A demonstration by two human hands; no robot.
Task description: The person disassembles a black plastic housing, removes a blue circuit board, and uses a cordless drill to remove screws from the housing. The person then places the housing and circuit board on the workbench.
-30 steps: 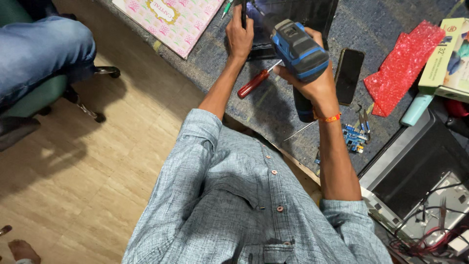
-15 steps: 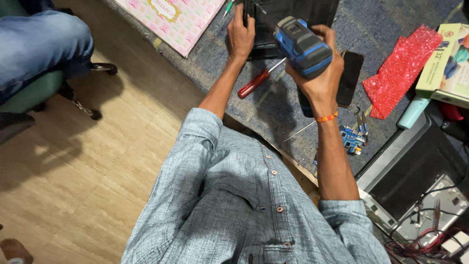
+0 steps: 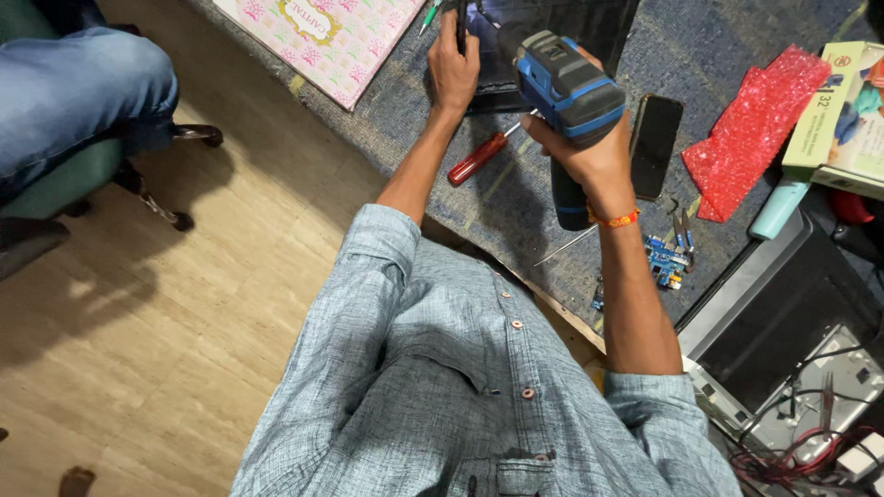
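A: What are the hands doing?

B: The right hand (image 3: 585, 152) is gripping a blue drill (image 3: 566, 92), fingers wrapped round its handle, above the table (image 3: 534, 212). The left hand (image 3: 453, 69) is pressing flat on a dark panel (image 3: 552, 28), pinching a thin dark tool.

A: Anything changing since a moment ago?

B: Little; the drill is staying raised, the left hand is keeping its place.

A: What's lying nearby?

B: A red screwdriver (image 3: 479, 158) just beside the right hand, a phone (image 3: 656, 145) to its right.

A red-handled screwdriver (image 3: 477, 158) lies near a black phone (image 3: 656, 145); red bubble wrap (image 3: 757, 129) lies right, pink patterned box (image 3: 322, 37) far left.
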